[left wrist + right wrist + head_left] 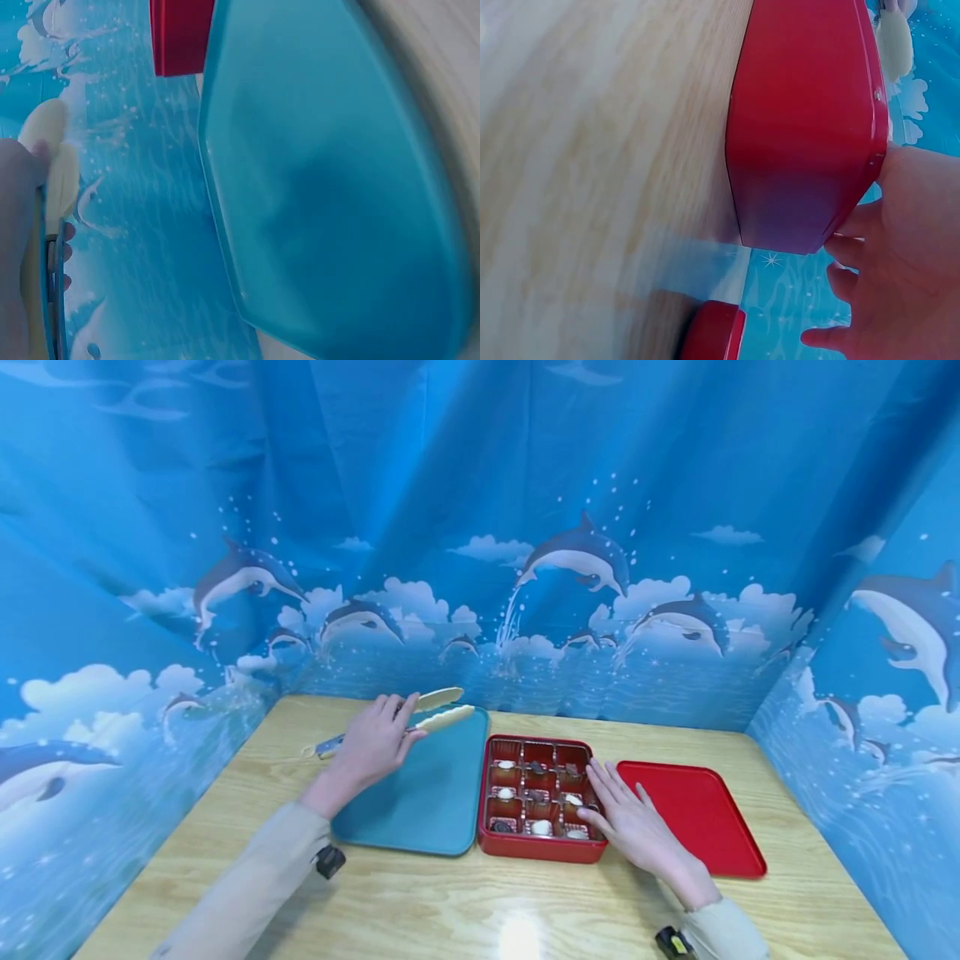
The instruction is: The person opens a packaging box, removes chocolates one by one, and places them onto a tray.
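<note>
My left hand (pixel 369 742) grips a pair of tongs (pixel 447 717) above the teal tray (pixel 420 814). Their cream scalloped tips stand apart, pointing right, with nothing between them. Beside the tray sits a red tin box (pixel 540 850) with a clear divided insert. Dark and white chocolates (pixel 541 827) lie in its compartments. Along the box's right rim rests my right hand (pixel 626 818), fingers mostly straight; the right wrist view shows this hand (pixel 915 255) against the box's upper edge (pixel 877 112). In the left wrist view the tongs (pixel 66 180) appear beyond the tray's edge.
A flat red lid (pixel 705 818) lies right of the box, close behind my right hand. The wooden table (pixel 420 902) meets a blue dolphin-print curtain (pixel 465 568) at the back and both sides. Tray and box stand close together.
</note>
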### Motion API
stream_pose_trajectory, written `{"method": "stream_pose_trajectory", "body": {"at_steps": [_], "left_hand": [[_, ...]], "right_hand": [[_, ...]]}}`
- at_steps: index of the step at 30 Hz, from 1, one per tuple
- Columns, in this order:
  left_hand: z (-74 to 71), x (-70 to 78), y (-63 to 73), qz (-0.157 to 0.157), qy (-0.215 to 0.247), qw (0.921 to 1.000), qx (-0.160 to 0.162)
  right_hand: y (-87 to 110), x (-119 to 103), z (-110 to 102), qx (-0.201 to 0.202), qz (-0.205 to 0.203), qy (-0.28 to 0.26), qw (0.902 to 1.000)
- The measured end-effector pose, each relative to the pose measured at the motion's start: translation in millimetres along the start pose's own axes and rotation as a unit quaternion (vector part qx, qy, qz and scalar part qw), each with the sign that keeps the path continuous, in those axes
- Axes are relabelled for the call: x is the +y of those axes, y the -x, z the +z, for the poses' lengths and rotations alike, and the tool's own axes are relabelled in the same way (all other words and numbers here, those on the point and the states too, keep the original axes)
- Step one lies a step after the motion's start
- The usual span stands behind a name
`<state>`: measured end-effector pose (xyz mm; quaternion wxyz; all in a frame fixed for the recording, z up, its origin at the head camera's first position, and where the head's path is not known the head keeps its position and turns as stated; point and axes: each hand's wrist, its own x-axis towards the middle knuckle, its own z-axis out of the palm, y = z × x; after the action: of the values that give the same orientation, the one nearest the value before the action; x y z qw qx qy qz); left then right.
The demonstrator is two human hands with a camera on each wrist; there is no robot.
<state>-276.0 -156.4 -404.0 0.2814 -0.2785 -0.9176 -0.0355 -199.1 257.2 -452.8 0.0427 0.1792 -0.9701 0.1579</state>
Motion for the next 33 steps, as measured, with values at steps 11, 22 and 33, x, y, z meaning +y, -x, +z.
{"method": "stream_pose_trajectory", "body": {"at_steps": [11,22,33], "left_hand": [[-5.0,25.9,-33.3,0.062,-0.072,0.9934,-0.064],[-2.9,49.2,-62.9,0.132,-0.134,0.9779,-0.091],[-13.2,76.5,-94.2,0.165,-0.189,0.9537,-0.166]], "right_hand": [[1.0,0,-1,-0.002,-0.004,0.010,0.9999],[0.7,1,0,-0.002,-0.005,0.003,1.0000],[0.4,1,2,-0.001,-0.001,-0.001,1.0000]]}}
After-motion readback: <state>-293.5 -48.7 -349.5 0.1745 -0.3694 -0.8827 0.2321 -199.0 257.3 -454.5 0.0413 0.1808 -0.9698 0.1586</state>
